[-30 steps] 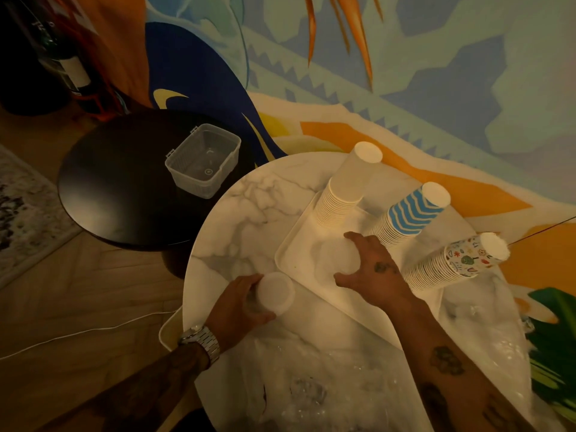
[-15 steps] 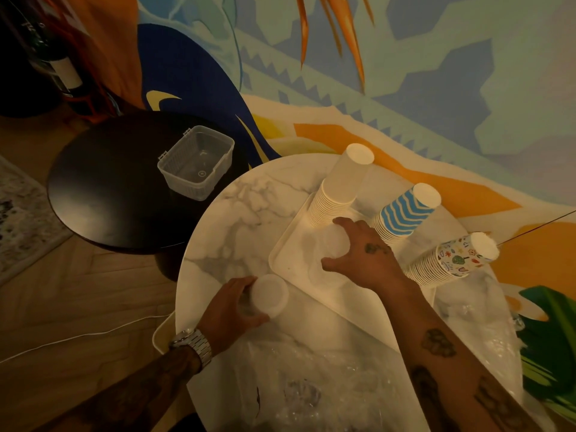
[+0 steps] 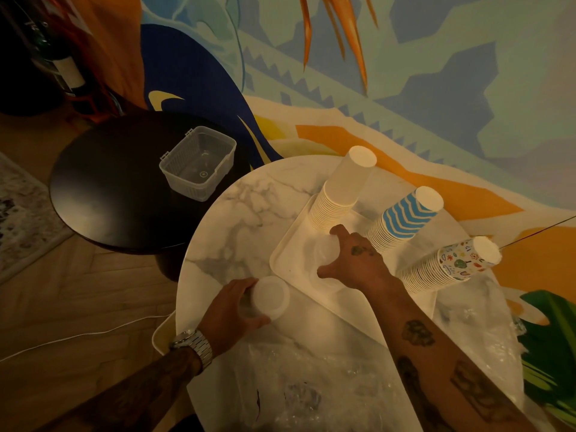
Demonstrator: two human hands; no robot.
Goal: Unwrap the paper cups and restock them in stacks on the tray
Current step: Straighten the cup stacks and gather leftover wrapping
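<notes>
A cream tray (image 3: pixel 290 254) lies on the round marble table (image 3: pixel 237 219). Three upside-down cup stacks stand on it: plain white (image 3: pixel 341 188), blue zigzag (image 3: pixel 405 218) and a colourful printed one (image 3: pixel 452 265). My right hand (image 3: pixel 355 260) grips a stack of clear plastic cups (image 3: pixel 321 249) on the tray, in front of the white stack. My left hand (image 3: pixel 232 310) holds another clear plastic cup stack (image 3: pixel 269 296) on the table by the tray's near-left corner.
Crumpled clear wrapping (image 3: pixel 311 385) covers the table's near side and right side. A clear plastic box (image 3: pixel 198 163) sits on a black round side table (image 3: pixel 124 182) to the left. A white cable (image 3: pixel 78 335) runs over the wooden floor.
My right hand has slid the clear cups further back on the tray, towards the white stack. My left hand keeps its stack in place.
</notes>
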